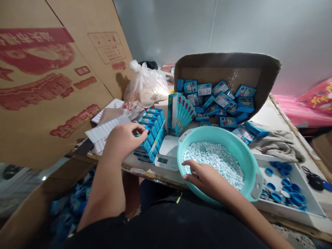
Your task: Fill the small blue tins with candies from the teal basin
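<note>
Grey wall's backing the basin at four o'clock, its pellets looking light, slippery, best scooped off the top, right hand and left hand hovering half-curled, can't tell if gripping.

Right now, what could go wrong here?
The teal basin seems to overhang the table at the front; a bump might spill its pale pellets. The left hand is at the stacked blue boxes and could topple some. The scale, close beside the basin, might get nudged.
</note>
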